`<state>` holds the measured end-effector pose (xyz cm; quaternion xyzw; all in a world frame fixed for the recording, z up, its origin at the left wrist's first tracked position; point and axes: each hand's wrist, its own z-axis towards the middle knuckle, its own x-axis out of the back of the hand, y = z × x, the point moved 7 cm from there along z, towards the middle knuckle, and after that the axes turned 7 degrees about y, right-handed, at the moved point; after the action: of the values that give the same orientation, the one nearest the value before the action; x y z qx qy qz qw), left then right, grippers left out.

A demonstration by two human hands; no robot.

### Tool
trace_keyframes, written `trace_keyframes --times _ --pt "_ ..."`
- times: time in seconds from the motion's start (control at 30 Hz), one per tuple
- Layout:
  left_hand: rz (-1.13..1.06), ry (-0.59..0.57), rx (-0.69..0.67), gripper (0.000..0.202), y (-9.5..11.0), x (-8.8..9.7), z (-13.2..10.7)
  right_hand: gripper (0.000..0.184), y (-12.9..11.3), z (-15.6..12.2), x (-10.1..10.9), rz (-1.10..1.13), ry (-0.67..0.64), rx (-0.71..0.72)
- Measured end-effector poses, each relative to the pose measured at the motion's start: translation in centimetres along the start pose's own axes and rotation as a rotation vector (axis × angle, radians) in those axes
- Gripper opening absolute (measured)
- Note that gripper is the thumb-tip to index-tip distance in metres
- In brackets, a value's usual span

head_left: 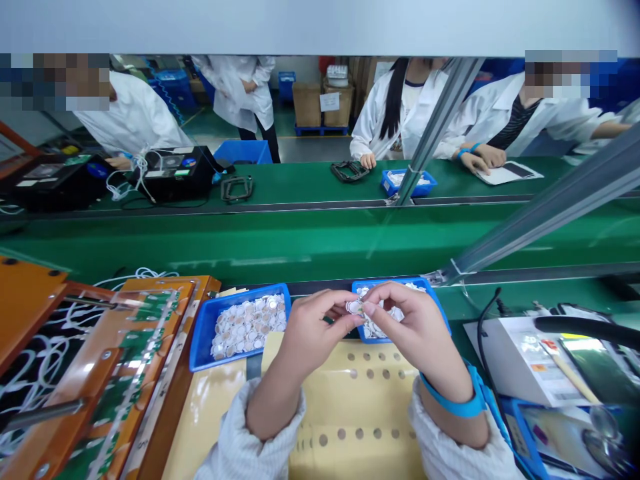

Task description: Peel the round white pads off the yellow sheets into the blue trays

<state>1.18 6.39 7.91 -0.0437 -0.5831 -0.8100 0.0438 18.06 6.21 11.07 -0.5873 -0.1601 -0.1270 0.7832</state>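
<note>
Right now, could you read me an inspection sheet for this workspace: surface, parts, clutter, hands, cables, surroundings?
Surface: yellow sheet with rows of round spots, beneath the forearms.
Job's things: small white disc at the fingertips; similar discs fill the left blue bin and lie in the right blue bin.
Clutter: orange fixture with green circuit boards, left; white box and blue tray, right.
Hands: left hand pinches the disc; right hand has its thumb at the edge, grip unclear.
Cables: white cables tangled left; black cable right.
Surroundings: people in white coats beyond the green belt.
</note>
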Motion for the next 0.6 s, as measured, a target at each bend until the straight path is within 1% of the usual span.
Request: trace_keyframes --times 0.13,0.23,0.47,0.6 --pt "0.147 0.009 -0.119 0.025 1.2 0.2 0.2 0.016 0.0 -0.1 -0.1 -0.037 0.002 -0.010" --pt "0.197 0.008 -0.171 0.027 1.8 0.2 0.2 0.016 0.1 0.0 -0.2 -0.055 0.004 -0.019" --pt "0.235 0.002 -0.216 0.026 2.3 0.2 0.2 0.016 0.1 0.1 -0.3 -0.066 0.006 -0.026" --pt "0.246 -0.001 -0.212 0.019 2.4 0.1 0.3 0.016 0.1 0.1 -0.3 -0.076 0.008 -0.020"
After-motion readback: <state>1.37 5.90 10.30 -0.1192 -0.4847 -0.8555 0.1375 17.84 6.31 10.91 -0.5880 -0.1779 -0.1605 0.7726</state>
